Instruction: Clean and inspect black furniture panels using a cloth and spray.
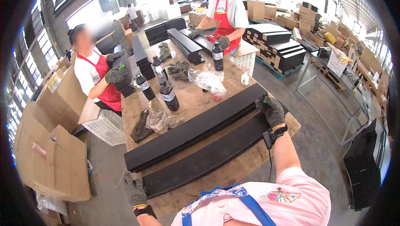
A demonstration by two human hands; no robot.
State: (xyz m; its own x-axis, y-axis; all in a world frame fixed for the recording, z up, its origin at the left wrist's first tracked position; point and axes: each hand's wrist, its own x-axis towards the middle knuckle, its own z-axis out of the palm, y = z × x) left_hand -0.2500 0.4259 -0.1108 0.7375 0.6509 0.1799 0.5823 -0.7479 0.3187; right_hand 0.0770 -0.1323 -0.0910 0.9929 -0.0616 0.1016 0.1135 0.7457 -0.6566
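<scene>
Two long rows of flat black boards lie across the near half of the wooden table, slanting up to the right. My left hand, in a grey knit glove, is at the left end of the near black board, its fingers stretched out and apart against the board's corner. At the right end is my gloved right hand, fingers bent over the board, with a small green thing showing at the fingertips; its kind is not clear. The far black board stack lies beyond, a strip of bare wood between the rows.
Dark bottles stand on the table beside clear plastic film and loose gloves. Two co-workers in red aprons handle black boards at the left and far sides. A large carton stands left, a metal frame right.
</scene>
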